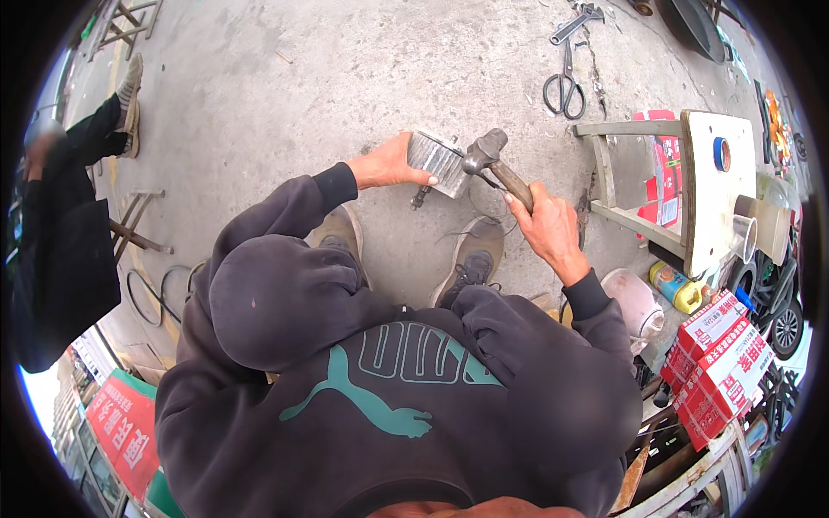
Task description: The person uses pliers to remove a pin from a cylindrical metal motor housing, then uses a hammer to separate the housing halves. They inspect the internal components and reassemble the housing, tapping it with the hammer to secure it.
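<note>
The block (439, 162) was in the left hand (386, 165), ahead of the shoes (473, 261); the hammer (509, 177) was in the right hand (550, 226), its head just right of the block. Farther ahead, to the right, scissors (566, 79) lay on the ground before a wrench (572, 28). Rightward stood a stool (712, 190), a tape roll (718, 154) on it, with a carton (718, 367) nearer the body.

person (406, 380) near me's got a metal block (442, 164) in the left hand (387, 164), hammer (508, 176) in the right hand (553, 226)
</note>
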Motion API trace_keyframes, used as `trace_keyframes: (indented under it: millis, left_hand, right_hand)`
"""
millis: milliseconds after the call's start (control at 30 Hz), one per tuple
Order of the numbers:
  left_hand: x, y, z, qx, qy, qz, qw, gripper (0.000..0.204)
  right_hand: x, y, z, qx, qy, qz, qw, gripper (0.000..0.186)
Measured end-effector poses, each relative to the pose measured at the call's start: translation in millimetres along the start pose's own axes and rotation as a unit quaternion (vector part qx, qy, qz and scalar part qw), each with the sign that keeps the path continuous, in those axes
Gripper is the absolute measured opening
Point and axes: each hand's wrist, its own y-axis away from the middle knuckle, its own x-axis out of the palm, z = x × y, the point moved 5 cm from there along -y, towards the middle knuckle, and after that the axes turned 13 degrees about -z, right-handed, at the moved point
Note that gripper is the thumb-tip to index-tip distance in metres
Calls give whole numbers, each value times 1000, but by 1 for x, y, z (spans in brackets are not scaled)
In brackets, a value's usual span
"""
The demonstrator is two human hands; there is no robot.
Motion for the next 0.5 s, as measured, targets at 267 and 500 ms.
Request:
trace_keyframes:
  millis: [267, 500]
  left_hand:
    - [-10, 0, 10, 103, -201, 19, 974, 117]
    - [-44, 17, 26, 182, -263, 46, 946, 119]
  right_hand:
    - [71, 9, -84, 134, 60, -56, 988, 48]
    - [61, -25, -19, -85, -11, -35, 996, 94]
